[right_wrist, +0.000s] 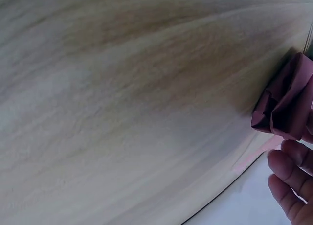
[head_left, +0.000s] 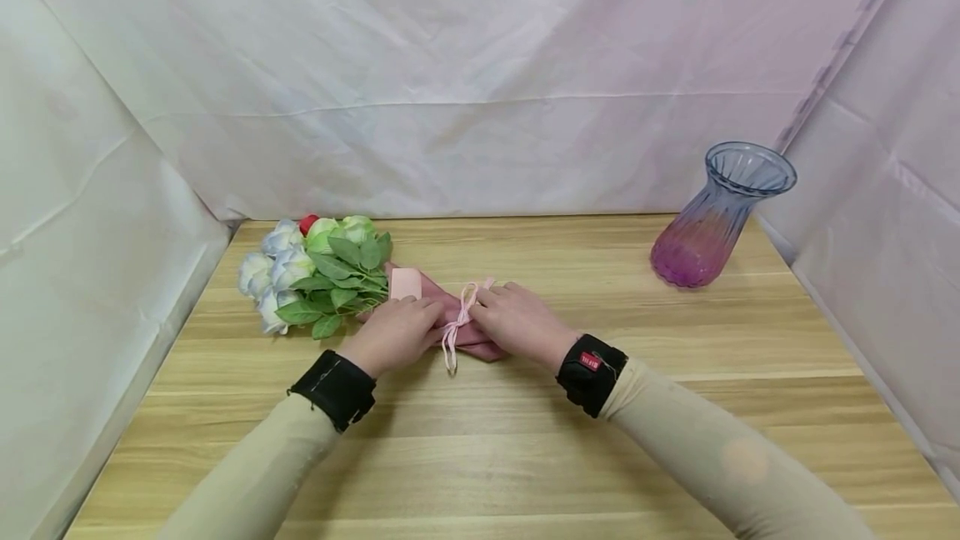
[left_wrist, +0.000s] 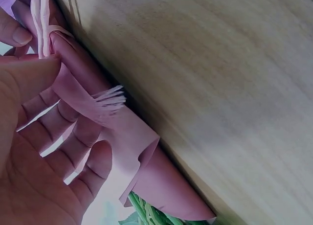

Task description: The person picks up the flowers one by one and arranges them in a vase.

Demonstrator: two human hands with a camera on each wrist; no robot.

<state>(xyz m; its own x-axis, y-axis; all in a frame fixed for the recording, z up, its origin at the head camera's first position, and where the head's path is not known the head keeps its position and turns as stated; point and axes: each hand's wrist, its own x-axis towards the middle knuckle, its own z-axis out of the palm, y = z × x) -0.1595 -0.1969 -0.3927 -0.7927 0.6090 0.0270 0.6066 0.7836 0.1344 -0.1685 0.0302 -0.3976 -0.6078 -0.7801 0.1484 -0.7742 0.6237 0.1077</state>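
Note:
A flower bouquet (head_left: 330, 273) lies on its side, its stems wrapped in dusty-pink paper (head_left: 480, 348). Pale pink ribbon (head_left: 452, 344) is tied about the wrapping, with a loop and dangling ends. My left hand (head_left: 397, 332) lies over the paper left of the knot; in the left wrist view its thumb (left_wrist: 41, 71) pinches the ribbon strands (left_wrist: 41, 22). From the other side, my right hand (head_left: 525, 323) holds the ribbon by the knot, fingertips partly hidden. The right wrist view shows its curled fingers (right_wrist: 288, 173) beside the folded paper end (right_wrist: 281, 105).
A ribbed glass vase (head_left: 705, 223), blue above and magenta below, leans at the back right. White cloth (head_left: 465, 82) hangs behind and along both sides of the wooden table (head_left: 480, 457). A pale pink tag-like piece (head_left: 406, 282) lies on the wrapping.

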